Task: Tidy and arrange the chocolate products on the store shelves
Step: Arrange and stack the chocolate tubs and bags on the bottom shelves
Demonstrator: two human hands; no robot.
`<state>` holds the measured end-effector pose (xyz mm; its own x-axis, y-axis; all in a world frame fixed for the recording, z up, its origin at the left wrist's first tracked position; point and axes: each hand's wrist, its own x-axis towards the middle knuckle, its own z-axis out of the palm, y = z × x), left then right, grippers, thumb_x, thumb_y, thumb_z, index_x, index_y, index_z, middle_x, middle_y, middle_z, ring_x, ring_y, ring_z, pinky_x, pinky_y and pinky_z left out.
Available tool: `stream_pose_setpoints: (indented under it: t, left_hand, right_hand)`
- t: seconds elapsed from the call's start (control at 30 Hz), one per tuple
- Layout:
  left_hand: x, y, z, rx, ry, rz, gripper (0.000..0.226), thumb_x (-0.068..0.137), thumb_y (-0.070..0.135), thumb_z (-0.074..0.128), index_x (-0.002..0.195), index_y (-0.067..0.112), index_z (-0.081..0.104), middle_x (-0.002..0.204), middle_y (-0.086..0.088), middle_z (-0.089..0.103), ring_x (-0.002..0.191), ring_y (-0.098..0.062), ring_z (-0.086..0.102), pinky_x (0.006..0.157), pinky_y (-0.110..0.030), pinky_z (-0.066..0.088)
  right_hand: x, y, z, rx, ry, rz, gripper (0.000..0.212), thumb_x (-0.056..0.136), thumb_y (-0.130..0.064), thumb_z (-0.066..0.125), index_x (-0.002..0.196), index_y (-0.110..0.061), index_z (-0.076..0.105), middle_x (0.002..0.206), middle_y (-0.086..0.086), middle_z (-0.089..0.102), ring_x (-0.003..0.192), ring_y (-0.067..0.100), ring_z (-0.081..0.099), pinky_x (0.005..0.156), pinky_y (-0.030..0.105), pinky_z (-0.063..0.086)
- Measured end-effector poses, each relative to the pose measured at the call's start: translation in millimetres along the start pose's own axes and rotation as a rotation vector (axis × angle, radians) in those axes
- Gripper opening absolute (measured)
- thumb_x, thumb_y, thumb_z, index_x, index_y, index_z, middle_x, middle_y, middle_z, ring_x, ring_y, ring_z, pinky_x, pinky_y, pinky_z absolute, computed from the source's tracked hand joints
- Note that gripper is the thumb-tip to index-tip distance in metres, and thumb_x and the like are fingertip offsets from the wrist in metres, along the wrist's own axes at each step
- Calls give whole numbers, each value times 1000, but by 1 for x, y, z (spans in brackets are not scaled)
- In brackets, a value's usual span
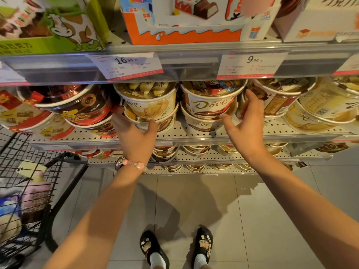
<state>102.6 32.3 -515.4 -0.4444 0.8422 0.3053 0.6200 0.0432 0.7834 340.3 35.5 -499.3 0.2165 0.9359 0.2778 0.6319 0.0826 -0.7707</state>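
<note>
Two stacks of Dove chocolate tubs stand side by side on the perforated shelf [194, 135]. The left stack has a cream tub [149, 105] on a lower cream tub [165, 124]. The right stack has a brown-banded tub [209, 105] on a lower brown tub [202, 125]. My left hand [134, 131] rests on the lower cream tub, with the thumb on its front and straight fingers along its left side. My right hand [246, 121] is spread open, its thumb against the lower brown tub. Its fingers reach up the gap to the right of that stack.
Red-and-black tubs [83, 107] crowd the left side of the shelf, and more Dove tubs [281, 101] lean at the right. Price tags [126, 65] hang on the rail above, under an orange Kinder box [174, 33]. A black wire cart [29, 171] stands at my left.
</note>
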Motion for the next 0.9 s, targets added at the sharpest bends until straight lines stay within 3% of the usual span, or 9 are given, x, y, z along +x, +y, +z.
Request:
stream_pose_setpoints:
  t: [0.1,0.2,0.27,0.37,0.5,0.7,0.8,0.9]
  left_hand:
    - [11,12,1,82,17,83,99,65,39,79,135,-10,29,135,-25,35,127,-22,23,104,-1,5]
    - [28,14,5,19,-92,-39,125,56,43,85,144,-4,9,149,-19,20,140,-27,18,113,-23,11]
    - [36,10,7,-26,-157,-110,133,54,42,87,146,3,0,154,-13,14,142,-22,17,115,-26,13]
    - [38,0,13,-72,-162,-159,134,52,45,87,148,11,-1,154,-8,17,141,-20,20,115,-28,16]
    - [30,-4,21,-60,-71,-140,127,54,50,85,148,9,9,153,-8,22,140,-18,22,114,-23,15]
    - [29,-1,28,-20,40,-110,124,49,51,86,142,-2,22,145,-17,30,137,-26,26,114,-29,19]
    - [29,-3,25,-14,36,-94,124,48,52,85,141,-1,24,144,-16,32,137,-26,28,113,-29,21]
    - [30,-4,23,-35,17,-103,123,46,52,86,141,1,26,145,-15,33,136,-24,30,112,-29,23]
  right_hand:
    - [16,3,12,40,-67,32,100,65,-31,78,143,-3,23,136,14,36,129,20,33,111,29,29]
    - [31,2,21,167,-130,74,107,56,-29,85,140,-6,24,136,7,40,129,15,38,112,28,31]
    - [37,2,24,267,-194,124,110,55,-22,89,140,-7,20,136,5,42,128,13,41,109,25,34]
    - [39,8,27,332,-208,172,116,54,-16,90,142,-6,15,138,5,42,128,14,42,109,29,36]
    - [33,10,36,267,-84,154,121,41,-42,91,139,-10,27,133,4,44,127,14,42,110,35,36]
    - [17,-1,45,127,76,169,121,42,-40,93,139,-9,29,131,8,37,125,16,32,103,14,24]
    - [15,-2,50,144,111,189,120,42,-42,92,139,-8,29,134,8,38,129,18,35,111,25,29]
    - [13,-6,55,218,139,225,120,39,-47,90,137,-13,30,134,2,44,127,14,42,108,35,38]
